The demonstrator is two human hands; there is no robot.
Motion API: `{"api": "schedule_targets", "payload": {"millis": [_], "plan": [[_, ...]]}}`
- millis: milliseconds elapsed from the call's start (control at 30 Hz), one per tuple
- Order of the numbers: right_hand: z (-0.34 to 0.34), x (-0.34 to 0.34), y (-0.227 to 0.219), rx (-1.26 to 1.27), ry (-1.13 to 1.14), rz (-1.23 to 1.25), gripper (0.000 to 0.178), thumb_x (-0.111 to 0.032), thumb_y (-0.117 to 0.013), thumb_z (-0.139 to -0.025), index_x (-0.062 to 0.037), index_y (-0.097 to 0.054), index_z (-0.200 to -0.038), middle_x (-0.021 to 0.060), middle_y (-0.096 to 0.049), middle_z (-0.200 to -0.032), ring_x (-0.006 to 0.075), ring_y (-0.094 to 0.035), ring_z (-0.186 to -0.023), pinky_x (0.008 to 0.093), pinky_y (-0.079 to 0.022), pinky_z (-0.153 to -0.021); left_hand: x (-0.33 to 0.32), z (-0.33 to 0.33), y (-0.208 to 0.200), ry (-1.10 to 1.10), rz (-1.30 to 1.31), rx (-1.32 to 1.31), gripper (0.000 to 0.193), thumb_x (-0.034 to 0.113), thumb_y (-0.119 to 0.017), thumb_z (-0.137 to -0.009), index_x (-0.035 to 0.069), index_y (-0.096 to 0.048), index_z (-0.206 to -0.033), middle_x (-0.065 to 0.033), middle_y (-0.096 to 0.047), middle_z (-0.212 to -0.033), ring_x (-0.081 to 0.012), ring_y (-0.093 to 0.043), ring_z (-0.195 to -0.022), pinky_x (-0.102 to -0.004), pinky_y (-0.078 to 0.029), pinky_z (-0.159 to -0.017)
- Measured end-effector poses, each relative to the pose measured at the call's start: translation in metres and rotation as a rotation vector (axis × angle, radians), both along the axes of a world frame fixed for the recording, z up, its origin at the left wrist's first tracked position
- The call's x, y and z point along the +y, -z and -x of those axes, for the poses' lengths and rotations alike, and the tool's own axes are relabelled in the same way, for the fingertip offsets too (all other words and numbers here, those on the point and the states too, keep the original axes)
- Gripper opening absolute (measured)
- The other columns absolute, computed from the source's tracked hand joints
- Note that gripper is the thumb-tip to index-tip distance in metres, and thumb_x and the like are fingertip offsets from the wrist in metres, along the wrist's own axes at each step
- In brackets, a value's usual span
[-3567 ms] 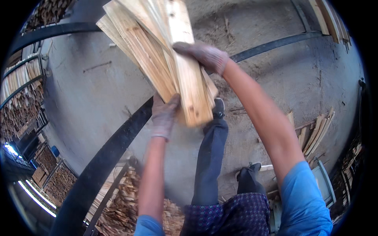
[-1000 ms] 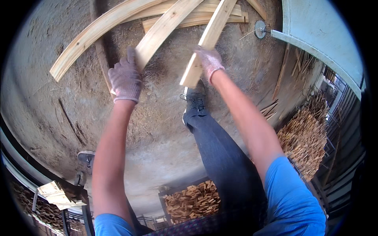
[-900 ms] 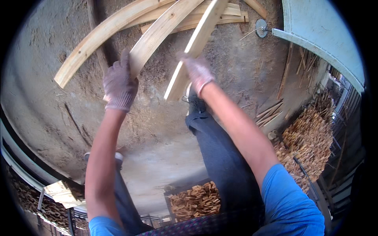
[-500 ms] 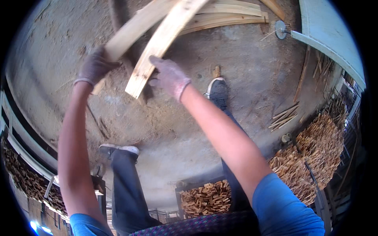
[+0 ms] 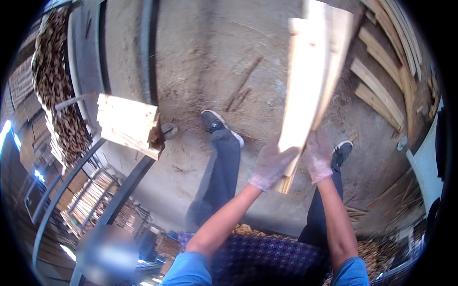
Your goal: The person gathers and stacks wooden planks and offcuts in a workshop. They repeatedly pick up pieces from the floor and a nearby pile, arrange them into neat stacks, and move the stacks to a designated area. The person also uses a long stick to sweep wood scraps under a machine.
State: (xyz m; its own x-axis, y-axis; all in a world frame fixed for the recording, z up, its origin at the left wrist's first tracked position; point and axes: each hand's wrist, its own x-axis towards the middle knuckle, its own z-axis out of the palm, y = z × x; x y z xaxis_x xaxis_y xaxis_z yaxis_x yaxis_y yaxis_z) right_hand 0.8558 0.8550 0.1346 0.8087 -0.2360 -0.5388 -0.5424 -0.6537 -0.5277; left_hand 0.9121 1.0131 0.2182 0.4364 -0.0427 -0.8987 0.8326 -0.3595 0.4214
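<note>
1. At far left, bundled wood strips hung by a metal rack, and a stack of short planks rested on its rail.
2. The left hand, gloved, clasped the lower end of a bundle of long wooden slats (held nearly upright above the dusty concrete floor).
3. The right hand gripped the same bundle from its other side.
4. Judged step: carrying the slats; setting them down would call for a level spot, perhaps by the loose boards at right.
</note>
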Motion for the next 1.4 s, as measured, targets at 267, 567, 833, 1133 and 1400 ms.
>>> {"api": "schedule_targets", "payload": {"millis": [267,567,833,1133,1400], "plan": [[-0.200,0.271,-0.067,0.048,-0.522,-0.333,0.034,-0.035,-0.052,-0.105,-0.0087,-0.063,-0.124,0.0202,-0.074,-0.104,0.0380,-0.073,-0.094,0.0507,-0.057,-0.081,0.199,-0.027,-0.010,-0.674,-0.315,-0.432,0.055,0.046,-0.059,-0.106,-0.004,-0.056,-0.130,-0.0135,-0.066,-0.113,-0.0193,-0.064,-0.102,-0.0363,-0.053,-0.088],[-0.304,0.524,-0.024,0.100,-0.869,-0.424,0.042,-0.038,-0.046,-0.107,-0.0081,-0.057,-0.135,0.0220,-0.067,-0.128,0.0396,-0.062,-0.124,0.0498,-0.048,-0.106,0.411,-0.112,0.041,-0.915,-0.441,-0.306,0.077,0.052,-0.054,-0.105,-0.015,-0.044,-0.142,-0.0273,-0.065,-0.125,-0.0338,-0.065,-0.109,-0.0403,-0.050,-0.097],[-0.201,0.423,-0.039,-0.329,-0.707,-0.141,0.050,-0.028,-0.067,-0.095,-0.0028,-0.057,-0.138,0.0198,-0.064,-0.132,0.0403,-0.061,-0.119,0.0497,-0.049,-0.102,0.399,-0.051,-0.039,-0.293,-0.273,-0.271,0.073,0.040,-0.059,-0.097,-0.004,-0.042,-0.153,-0.0258,-0.050,-0.152,-0.0418,-0.048,-0.140,-0.0447,-0.038,-0.116],[-0.142,0.146,-0.095,0.578,0.064,0.151,0.056,-0.043,-0.053,-0.101,-0.0060,-0.058,-0.142,0.0247,-0.056,-0.147,0.0392,-0.053,-0.137,0.0458,-0.041,-0.114,0.408,0.081,-0.063,-0.357,-0.155,0.088,0.068,0.029,-0.061,-0.101,-0.006,-0.039,-0.155,-0.0246,-0.046,-0.158,-0.0329,-0.045,-0.147,-0.0391,-0.034,-0.121],[-0.176,0.099,-0.133,0.590,0.138,-0.025,0.052,-0.046,-0.050,-0.100,-0.0055,-0.068,-0.128,0.0256,-0.063,-0.135,0.0412,-0.057,-0.130,0.0443,-0.044,-0.109,0.386,0.009,-0.119,-0.139,-0.339,0.177,0.067,0.025,-0.059,-0.102,-0.008,-0.036,-0.156,-0.0272,-0.046,-0.156,-0.0332,-0.049,-0.143,-0.0390,-0.037,-0.118]]}}
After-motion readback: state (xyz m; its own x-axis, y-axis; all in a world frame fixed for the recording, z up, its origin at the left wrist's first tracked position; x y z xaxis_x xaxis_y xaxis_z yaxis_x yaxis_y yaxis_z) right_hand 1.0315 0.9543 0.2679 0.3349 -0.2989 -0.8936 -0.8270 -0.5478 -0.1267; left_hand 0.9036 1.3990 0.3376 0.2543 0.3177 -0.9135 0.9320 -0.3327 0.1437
